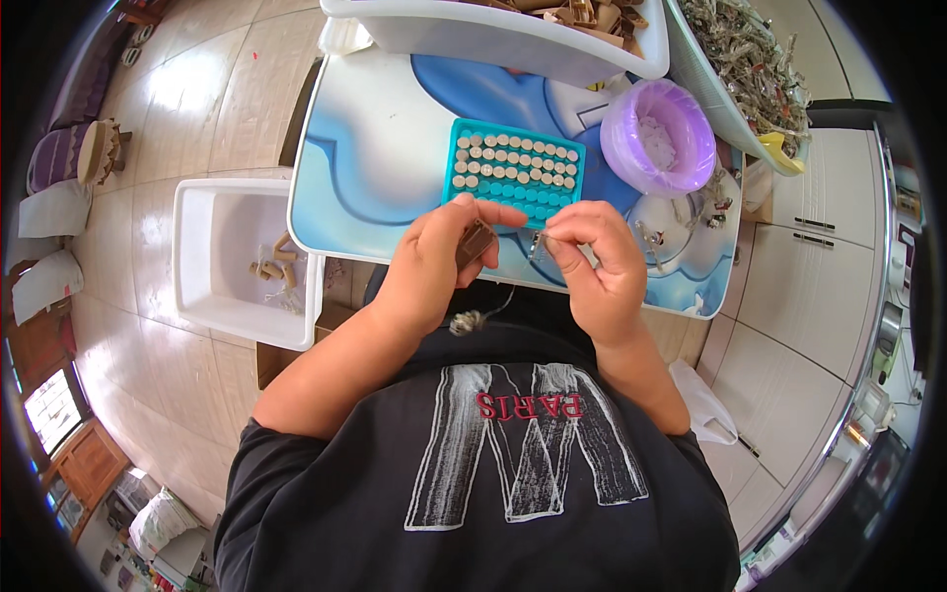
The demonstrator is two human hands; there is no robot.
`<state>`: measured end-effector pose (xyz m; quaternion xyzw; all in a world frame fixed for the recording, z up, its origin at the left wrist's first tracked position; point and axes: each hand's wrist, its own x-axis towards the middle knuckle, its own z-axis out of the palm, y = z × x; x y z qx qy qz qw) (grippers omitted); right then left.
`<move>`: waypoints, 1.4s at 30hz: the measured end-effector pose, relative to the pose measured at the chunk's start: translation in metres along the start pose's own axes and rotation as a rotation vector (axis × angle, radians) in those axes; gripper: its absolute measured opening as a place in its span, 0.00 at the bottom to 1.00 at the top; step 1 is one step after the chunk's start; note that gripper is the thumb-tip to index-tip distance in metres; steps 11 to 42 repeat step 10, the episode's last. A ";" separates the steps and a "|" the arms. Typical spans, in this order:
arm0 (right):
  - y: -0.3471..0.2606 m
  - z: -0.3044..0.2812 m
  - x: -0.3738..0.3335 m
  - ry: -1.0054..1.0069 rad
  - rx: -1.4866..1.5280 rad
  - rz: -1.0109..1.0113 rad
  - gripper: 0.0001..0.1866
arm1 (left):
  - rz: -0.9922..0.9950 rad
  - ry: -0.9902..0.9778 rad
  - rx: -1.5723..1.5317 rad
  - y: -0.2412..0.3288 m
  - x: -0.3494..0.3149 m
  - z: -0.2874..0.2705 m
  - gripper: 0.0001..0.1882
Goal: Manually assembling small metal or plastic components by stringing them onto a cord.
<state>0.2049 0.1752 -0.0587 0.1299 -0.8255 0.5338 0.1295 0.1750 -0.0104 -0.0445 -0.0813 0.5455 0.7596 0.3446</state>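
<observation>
My left hand (424, 259) is closed around a small brown box-shaped piece (476, 243), held just in front of the table's near edge. Opposite it, my right hand (604, 264) pinches a small clear or silvery piece (538, 246) between thumb and fingers; its exact kind is too small to make out. Just beyond both hands lies a teal tray (523, 126) with rows of pale round pieces (513, 156), while its nearer rows show teal. Below my left hand, a thin cord ends in a greyish clump (467, 323) against my dark clothing.
On the blue-and-white table (380, 109) stand a lined purple tub (706, 133) with white bits and a white bin (444, 41) of brown pieces. A mesh basket (705, 74) holds tangled silvery strands. At the left, another white bin (187, 261) contains tan pieces. Cabinets (819, 266) line the right.
</observation>
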 end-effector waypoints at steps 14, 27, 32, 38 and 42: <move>0.001 0.017 -0.003 0.025 0.084 0.035 0.07 | -0.124 -0.153 -0.496 -0.014 0.003 0.010 0.25; 0.001 0.017 -0.003 0.025 0.084 0.035 0.07 | -0.124 -0.153 -0.496 -0.014 0.003 0.010 0.25; 0.001 0.017 -0.003 0.025 0.084 0.035 0.07 | -0.124 -0.153 -0.496 -0.014 0.003 0.010 0.25; 0.001 0.017 -0.003 0.025 0.084 0.035 0.07 | -0.124 -0.153 -0.496 -0.014 0.003 0.010 0.25; 0.001 0.017 -0.003 0.025 0.084 0.035 0.07 | -0.124 -0.153 -0.496 -0.014 0.003 0.010 0.25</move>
